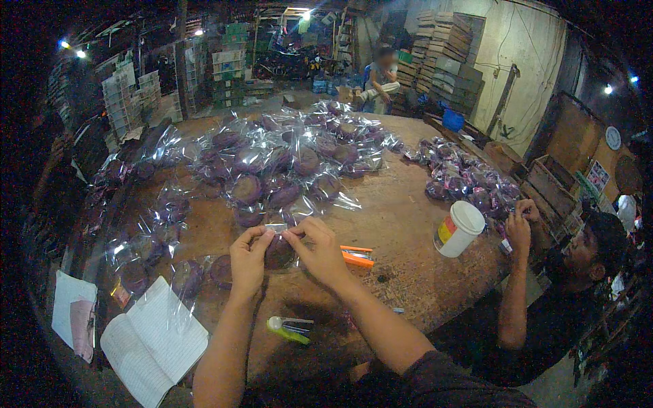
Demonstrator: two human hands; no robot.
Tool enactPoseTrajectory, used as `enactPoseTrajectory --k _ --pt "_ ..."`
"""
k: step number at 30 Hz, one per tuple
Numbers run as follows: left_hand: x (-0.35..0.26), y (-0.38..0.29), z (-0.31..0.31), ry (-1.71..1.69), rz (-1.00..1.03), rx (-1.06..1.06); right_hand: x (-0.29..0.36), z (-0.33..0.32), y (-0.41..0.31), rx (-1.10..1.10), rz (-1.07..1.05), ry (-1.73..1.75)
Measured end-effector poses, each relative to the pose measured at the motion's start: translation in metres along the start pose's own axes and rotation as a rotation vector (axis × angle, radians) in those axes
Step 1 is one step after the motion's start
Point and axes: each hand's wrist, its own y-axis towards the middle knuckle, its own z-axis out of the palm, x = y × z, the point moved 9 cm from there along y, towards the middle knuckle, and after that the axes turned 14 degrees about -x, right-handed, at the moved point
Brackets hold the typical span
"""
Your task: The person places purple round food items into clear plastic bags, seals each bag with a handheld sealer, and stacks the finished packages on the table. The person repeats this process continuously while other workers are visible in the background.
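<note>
Between my hands, near the middle of the wooden table [403,204], is a round purple item in clear plastic wrap [278,252]. My left hand [250,260] pinches the wrap's top edge at the left between thumb and finger. On the right side of the same edge, my right hand [316,250] pinches it too. An orange stapler [357,256] lies just right of my right hand. Nearer to me lies a green and white stapler [290,329]. Beyond my hands spreads a large heap of similar wrapped purple items [306,160]; what they are cannot be told.
A white plastic tub [459,228] stands at the right, by a smaller heap of wrapped items [467,176]. A co-worker [576,275] sits at the right edge, hands at that heap. An open notebook [155,341] lies front left. Another person [380,81] sits beyond the table near stacked crates [449,51].
</note>
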Motion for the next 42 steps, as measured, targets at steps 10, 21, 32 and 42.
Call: enactPoseTrajectory --k 10,21,32,42 --pt "-0.017 0.002 -0.001 0.249 0.202 -0.018 0.018 -0.002 0.011 0.002 -0.195 -0.099" --pt "0.001 -0.001 -0.005 0.012 -0.025 -0.001 0.048 -0.059 -0.05 0.508 0.071 -0.229" --pt "0.008 0.0 -0.003 0.109 -0.002 0.004 0.028 -0.137 -0.112 0.617 0.099 -0.552" --pt "0.008 -0.022 0.019 0.123 -0.039 0.138 0.032 -0.142 -0.131 0.648 -0.179 -0.613"
